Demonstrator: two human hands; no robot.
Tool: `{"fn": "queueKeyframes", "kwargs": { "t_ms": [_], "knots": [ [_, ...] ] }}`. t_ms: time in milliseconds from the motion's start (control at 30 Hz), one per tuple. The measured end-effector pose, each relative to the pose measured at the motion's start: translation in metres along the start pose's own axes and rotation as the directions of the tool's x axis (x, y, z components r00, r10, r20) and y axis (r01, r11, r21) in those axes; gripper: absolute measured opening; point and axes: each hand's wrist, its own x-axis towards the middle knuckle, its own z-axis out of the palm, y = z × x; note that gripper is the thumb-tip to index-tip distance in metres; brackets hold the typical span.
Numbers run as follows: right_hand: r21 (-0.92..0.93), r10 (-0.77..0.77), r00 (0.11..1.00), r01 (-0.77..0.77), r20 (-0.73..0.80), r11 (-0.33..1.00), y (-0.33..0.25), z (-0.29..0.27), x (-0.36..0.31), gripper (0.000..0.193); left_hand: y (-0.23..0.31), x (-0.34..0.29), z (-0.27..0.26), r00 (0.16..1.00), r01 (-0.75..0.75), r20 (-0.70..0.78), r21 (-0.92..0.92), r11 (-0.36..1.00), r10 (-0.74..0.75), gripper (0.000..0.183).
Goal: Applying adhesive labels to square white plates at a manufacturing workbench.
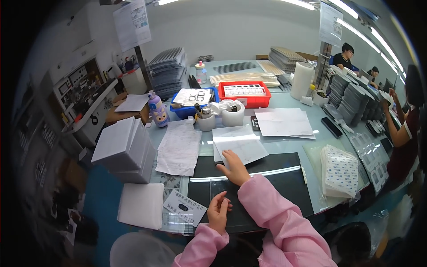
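My right hand (pixel 234 169) reaches over the black mat (pixel 275 178). Its fingers are stretched out at the lower edge of a small pile of white sheets (pixel 242 144), and I cannot tell whether they press on it. Closer to me, my left hand (pixel 218 212) hovers over the mat's left part with its fingers curled together. What they hold, if anything, is too small to make out. Just beyond those fingers, the faint outline of a clear film (pixel 216 186) shows on the mat. A white printed card with an oval hole (pixel 184 208) lies left of my left hand.
Stacked white sheets (pixel 118 149) and a crumpled paper (pixel 179 149) are at left. Behind stand a blue bin (pixel 178 111), a red bin (pixel 255 102) and white tape rolls (pixel 232 116). Patterned sheets (pixel 339 171) and a phone (pixel 332 127) lie right. Other people sit beyond.
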Motion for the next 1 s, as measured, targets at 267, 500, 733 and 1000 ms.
{"fn": "queueKeyframes", "kwargs": {
  "t_ms": [267,500,733,1000],
  "knots": [
    [-0.354,0.225,0.947,-0.295,-0.228,0.887,0.098,-0.102,-0.038,0.060,0.035,0.022,0.016,0.941,-0.296,0.275,0.392,0.871,0.196,0.046],
    [-0.272,0.205,0.968,-0.239,-0.146,0.932,0.096,-0.092,-0.037,0.040,-0.011,0.155,-0.013,0.959,-0.195,0.100,0.910,0.365,0.264,0.087],
    [-0.258,0.136,0.985,-0.160,-0.107,0.953,0.092,-0.086,-0.032,0.027,-0.018,0.179,-0.015,0.923,-0.169,-0.034,0.861,0.480,0.384,0.048],
    [-0.360,0.115,0.986,-0.152,-0.121,0.920,0.093,-0.082,-0.027,0.021,-0.015,0.178,-0.003,0.873,-0.254,0.090,0.923,0.289,0.480,0.041]
  ]
}}
